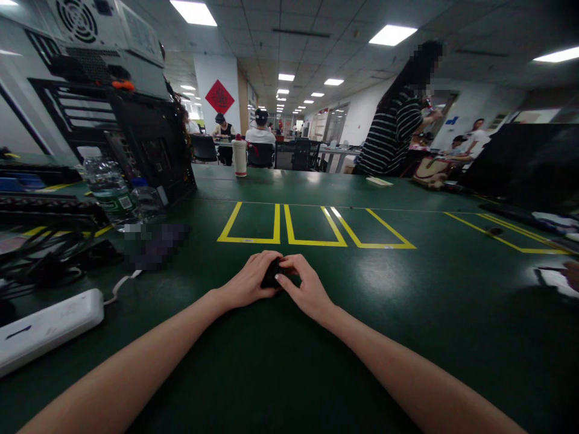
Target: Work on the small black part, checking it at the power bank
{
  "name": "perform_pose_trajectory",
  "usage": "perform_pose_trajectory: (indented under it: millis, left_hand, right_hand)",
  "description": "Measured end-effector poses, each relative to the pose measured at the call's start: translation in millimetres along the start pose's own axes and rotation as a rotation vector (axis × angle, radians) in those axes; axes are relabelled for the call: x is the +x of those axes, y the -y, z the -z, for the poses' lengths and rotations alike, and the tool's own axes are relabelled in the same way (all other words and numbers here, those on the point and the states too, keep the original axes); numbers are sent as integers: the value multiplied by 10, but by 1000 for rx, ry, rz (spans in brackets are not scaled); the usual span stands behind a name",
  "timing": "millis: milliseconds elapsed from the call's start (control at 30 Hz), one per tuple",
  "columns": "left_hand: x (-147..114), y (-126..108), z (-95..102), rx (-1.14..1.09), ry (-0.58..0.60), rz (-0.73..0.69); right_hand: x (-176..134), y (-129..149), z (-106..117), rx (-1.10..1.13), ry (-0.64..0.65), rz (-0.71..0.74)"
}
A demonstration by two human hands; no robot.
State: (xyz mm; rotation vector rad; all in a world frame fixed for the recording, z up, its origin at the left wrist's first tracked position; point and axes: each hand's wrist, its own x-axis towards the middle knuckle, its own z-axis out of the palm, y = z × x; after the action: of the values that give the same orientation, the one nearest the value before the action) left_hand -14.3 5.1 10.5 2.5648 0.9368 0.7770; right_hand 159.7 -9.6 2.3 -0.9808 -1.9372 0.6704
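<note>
A small black object [271,275] is between my two hands, low over the dark green table [289,361]; its kind is not clear. My left hand [251,278] is closed around its left side, with the fingers over the top and the thumb below. From the right, my right hand [307,288] grips it between thumb and bent fingers. Much of the object is hidden by the fingers. Just beyond the hands, yellow tape outlines [316,243] mark three bays on the tabletop.
At left stand water bottles [108,191], a black computer case [154,144], tangled cables [49,253] and a white power strip [54,328]. A lidded cup [239,157] is at the back edge. A person in a striped top [391,129] stands beyond the table. A black monitor [525,163] is right.
</note>
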Motion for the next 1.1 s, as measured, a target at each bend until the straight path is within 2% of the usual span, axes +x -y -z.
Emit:
perform_pose_trajectory:
  millis: [267,500,700,933,1100]
  left_hand:
    - [-6,12,-3,-1,-7,2]
    - [-9,10,-4,4,-10,-4]
    - [-4,7,-1,1,-4,-7]
    - [-4,34,-30,3,-18,-4]
    - [-10,24,-10,7,-9,-5]
  right_hand:
    - [1,27,15,130,41,-142]
    - [-16,22,16,104,87,-98]
    - [-7,5,-4,50,17,-25]
    - [10,-24,-14,181,46,-145]
    - [-8,4,10,172,88,-125]
